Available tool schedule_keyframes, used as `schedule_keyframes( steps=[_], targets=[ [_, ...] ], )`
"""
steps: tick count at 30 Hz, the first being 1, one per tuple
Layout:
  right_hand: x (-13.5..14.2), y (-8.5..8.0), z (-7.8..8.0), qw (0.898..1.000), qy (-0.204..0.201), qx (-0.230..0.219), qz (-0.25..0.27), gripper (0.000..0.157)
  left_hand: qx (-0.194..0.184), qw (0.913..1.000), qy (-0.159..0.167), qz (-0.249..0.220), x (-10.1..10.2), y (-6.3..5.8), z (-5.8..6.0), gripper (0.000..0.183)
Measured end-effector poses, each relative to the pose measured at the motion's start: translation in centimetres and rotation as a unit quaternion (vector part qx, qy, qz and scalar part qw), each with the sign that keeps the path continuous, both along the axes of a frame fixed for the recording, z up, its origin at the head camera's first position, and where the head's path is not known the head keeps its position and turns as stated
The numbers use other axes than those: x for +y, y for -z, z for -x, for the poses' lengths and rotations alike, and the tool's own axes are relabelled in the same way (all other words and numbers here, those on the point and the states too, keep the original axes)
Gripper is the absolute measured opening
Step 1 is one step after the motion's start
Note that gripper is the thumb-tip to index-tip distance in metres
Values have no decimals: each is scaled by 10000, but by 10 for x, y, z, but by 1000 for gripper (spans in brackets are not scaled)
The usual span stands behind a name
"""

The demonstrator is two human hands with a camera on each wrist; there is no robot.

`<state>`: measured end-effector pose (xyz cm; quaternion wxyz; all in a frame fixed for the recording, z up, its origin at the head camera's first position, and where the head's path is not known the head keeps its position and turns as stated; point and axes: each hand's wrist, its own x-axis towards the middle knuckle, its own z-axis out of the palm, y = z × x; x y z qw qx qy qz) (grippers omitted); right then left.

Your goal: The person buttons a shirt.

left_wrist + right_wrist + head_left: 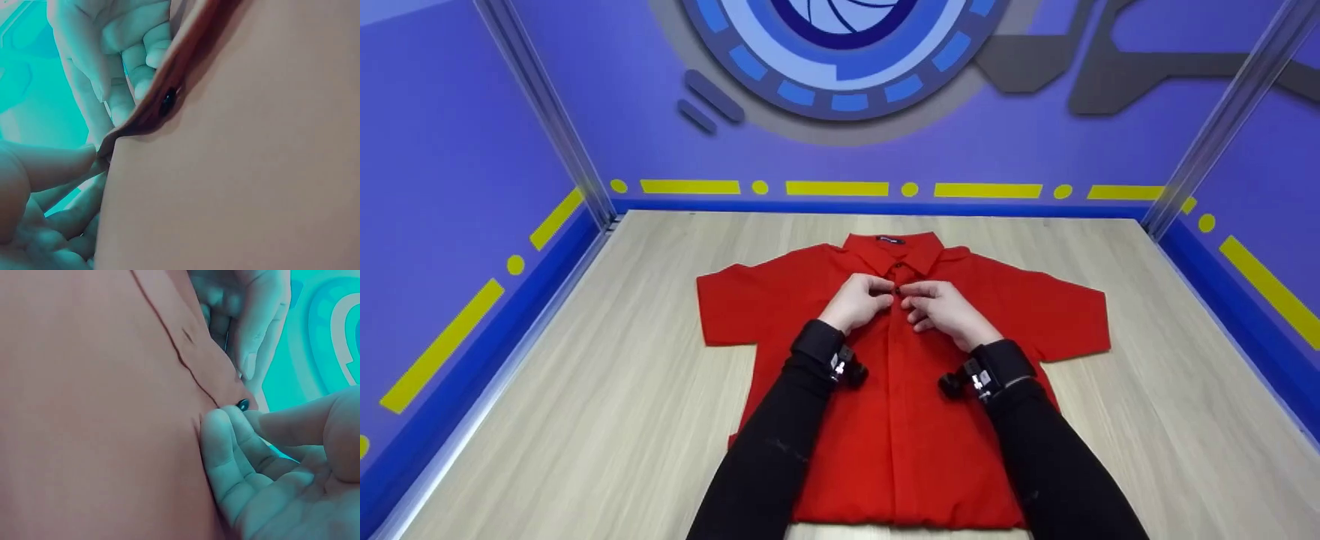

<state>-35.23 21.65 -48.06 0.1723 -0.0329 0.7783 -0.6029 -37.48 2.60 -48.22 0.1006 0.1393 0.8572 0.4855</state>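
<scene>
A red short-sleeved shirt (941, 450) lies front up on the table, its collar (874, 251) at the far end. My left hand (856, 301) pinches the edge of the front placket just below the collar. Opposite it, my right hand (949, 309) pinches the placket close to a small dark button (243, 404). In the right wrist view the button pokes out at the fabric edge by the right fingertips, and a buttonhole slit (187, 336) shows farther along. Another dark button (167, 102) sits under the lifted fold in the left wrist view.
The pale wood-grain table (607, 390) extends around the shirt. Blue-purple panels (825, 161) with yellow markings stand behind and at both sides. Metal posts (547, 112) rise at the back corners. Black-sleeved forearms (772, 450) lie over the shirt's lower part.
</scene>
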Motion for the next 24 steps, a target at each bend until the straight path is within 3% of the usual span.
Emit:
schedule_keyframes(
  steps=[11, 14, 17, 20, 24],
  targets=[
    [-8, -4, -5, 9932, -539, 302, -984, 57, 55, 9970, 507, 585, -3, -10, -2, 40],
    [-8, -3, -6, 9902, -637, 379, -1186, 60, 28, 9970, 395, 671, -3, -18, -9, 37],
    [-7, -3, -6, 9888, -640, 462, -1265, 62, 62, 9967, -1, 815, -4, -24, -19, 27],
    [-6, -3, -7, 9899, -583, 504, -1192, 63, -256, 9956, -233, 873, -5, -28, -30, 13],
    [-8, -6, -12, 9914, -487, 532, -1090, 59, -1090, 9915, -163, 691, -6, -27, -42, 18]
  ],
)
